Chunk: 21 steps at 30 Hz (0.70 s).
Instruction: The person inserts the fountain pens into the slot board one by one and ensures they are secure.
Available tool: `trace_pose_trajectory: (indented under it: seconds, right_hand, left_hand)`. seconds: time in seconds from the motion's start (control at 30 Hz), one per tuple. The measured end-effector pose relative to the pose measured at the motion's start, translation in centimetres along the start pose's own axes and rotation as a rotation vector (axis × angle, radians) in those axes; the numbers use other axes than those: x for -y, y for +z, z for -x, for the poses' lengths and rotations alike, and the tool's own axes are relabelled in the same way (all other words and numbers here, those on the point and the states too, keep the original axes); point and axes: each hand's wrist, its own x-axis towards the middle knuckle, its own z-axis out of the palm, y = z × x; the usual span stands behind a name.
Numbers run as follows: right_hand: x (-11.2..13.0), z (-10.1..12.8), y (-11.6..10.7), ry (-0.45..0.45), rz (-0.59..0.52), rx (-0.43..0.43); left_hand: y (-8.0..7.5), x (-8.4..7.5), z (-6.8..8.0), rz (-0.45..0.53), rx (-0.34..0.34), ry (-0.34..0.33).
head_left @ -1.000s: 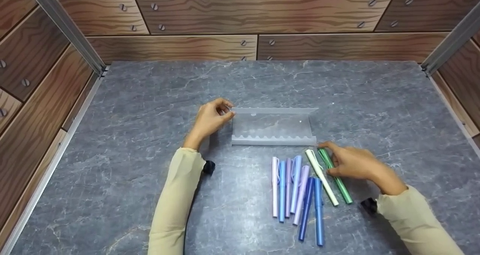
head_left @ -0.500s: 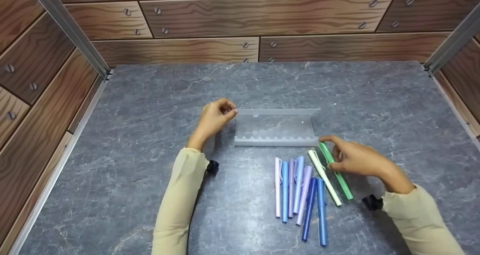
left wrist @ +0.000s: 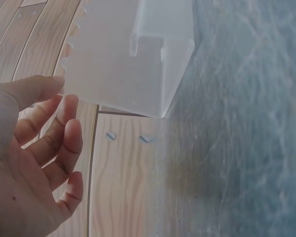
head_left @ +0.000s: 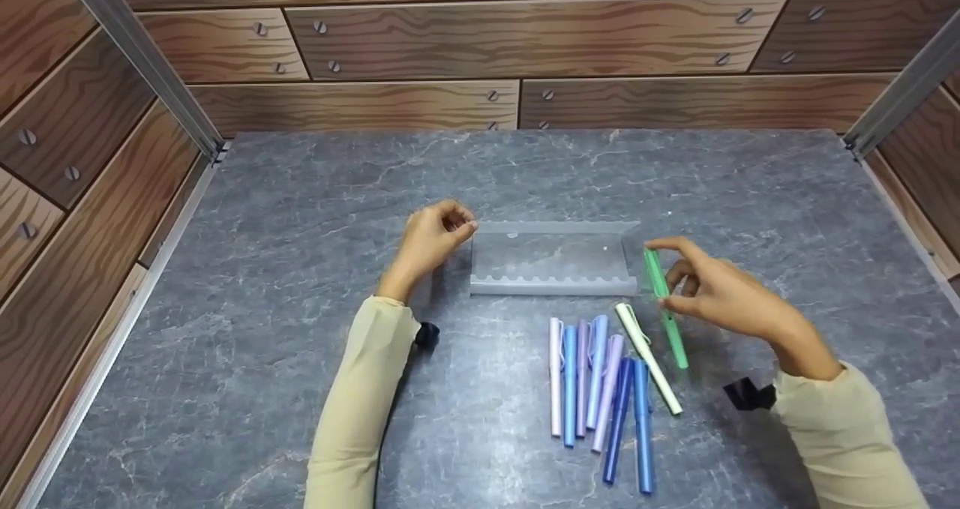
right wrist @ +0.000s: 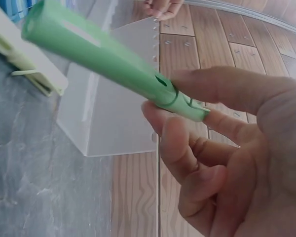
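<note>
A translucent plastic pen stand [head_left: 553, 287] with notched edges sits mid-table. My left hand [head_left: 431, 238] pinches its upper left corner between thumb and fingertips; the left wrist view shows the thumb on the notched edge of the stand [left wrist: 113, 64]. Just right of the stand, my right hand [head_left: 724, 291] holds a green pen [head_left: 673, 336], tilted and raised from the table. In the right wrist view, the thumb and fingers grip the green pen [right wrist: 98, 54] near its clip, with one fingertip at its end.
A pale green pen [head_left: 651, 363] lies in front of the stand's right end. Left of it lie several blue, purple and white pens, among them a dark blue pen [head_left: 618, 423]. Wood-patterned walls [head_left: 405, 40] enclose the grey marbled table [head_left: 247, 344].
My right hand has lifted the green pen off the table and moved it away from me, beside the stand's right end. The left hand keeps its place at the stand's corner.
</note>
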Motion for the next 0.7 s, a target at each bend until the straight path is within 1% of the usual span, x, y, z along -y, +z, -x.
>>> trace_pose_trajectory:
  seconds: [0.17, 0.27, 0.37, 0.5, 0.6, 0.7]
  right_hand:
    - [0.2, -0.1, -0.1, 0.022, 0.001, -0.056]
    - [0.3, -0.4, -0.1, 0.018, 0.006, -0.084]
    - [0.4, -0.7, -0.2, -0.006, 0.009, -0.118]
    - [0.4, -1.2, -0.5, -0.053, 0.007, -0.186]
    - [0.2, -1.4, -0.7, -0.088, -0.002, -0.241]
    - [0.0, -1.7, -0.8, -0.106, -0.022, -0.286]
  left_hand:
    - [0.3, 0.0, 0.2, 0.001, 0.019, -0.008]
    - [0.2, 0.0, 0.3, 0.005, 0.019, -0.016]
    - [0.0, 0.0, 0.4, 0.001, 0.012, -0.025]
    - [-0.2, 0.0, 0.3, -0.002, 0.006, -0.015]
    - [-0.2, 0.0, 0.2, 0.003, 0.005, -0.008]
    - [-0.1, -0.1, 0.1, 0.012, 0.008, -0.016]
